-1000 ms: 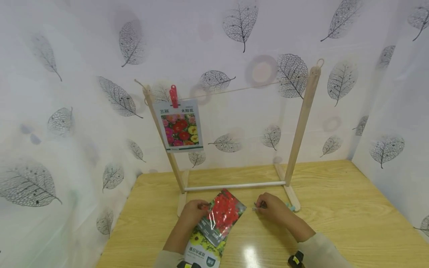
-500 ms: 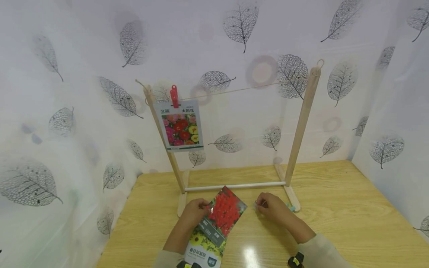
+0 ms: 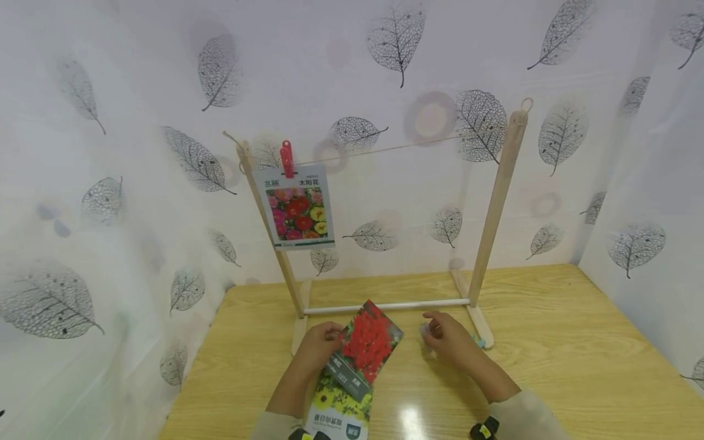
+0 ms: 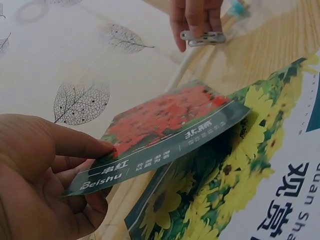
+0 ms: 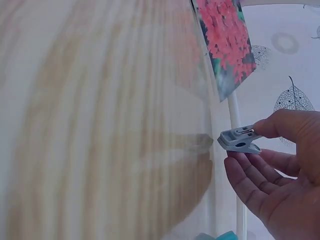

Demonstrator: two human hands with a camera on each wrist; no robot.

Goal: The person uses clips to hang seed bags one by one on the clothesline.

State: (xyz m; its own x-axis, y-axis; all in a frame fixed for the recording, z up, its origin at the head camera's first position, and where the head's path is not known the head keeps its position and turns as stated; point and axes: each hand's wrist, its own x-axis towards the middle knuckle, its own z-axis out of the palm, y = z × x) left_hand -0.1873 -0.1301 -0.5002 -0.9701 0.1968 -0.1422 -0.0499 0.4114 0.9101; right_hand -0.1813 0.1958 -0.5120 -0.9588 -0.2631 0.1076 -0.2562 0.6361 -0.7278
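Note:
My left hand (image 3: 319,347) pinches the edge of a seed packet with red flowers (image 3: 370,342) between thumb and fingers. In the left wrist view that packet is tilted up above a second seed packet with yellow flowers (image 4: 280,125), which lies beneath it on the table. To the right, my right hand (image 3: 448,336) holds a small grey clothespin (image 5: 240,139) between thumb and fingers, a little above the table. A third seed packet (image 3: 299,211) with mixed flowers hangs from a string by a red clothespin (image 3: 286,160).
A wooden frame with a left post (image 3: 272,232) and right post (image 3: 498,208) carries the string (image 3: 385,148). A white rod (image 3: 385,305) joins its feet. A teal clothespin (image 3: 480,342) lies by the right foot. A leaf-patterned curtain encloses the wooden table (image 3: 550,354).
The red-flower packet has shifted slightly and its tilt has changed, showing less glare. My right hand has turned the grey clothespin in its fingers. The hanging packet stays put.

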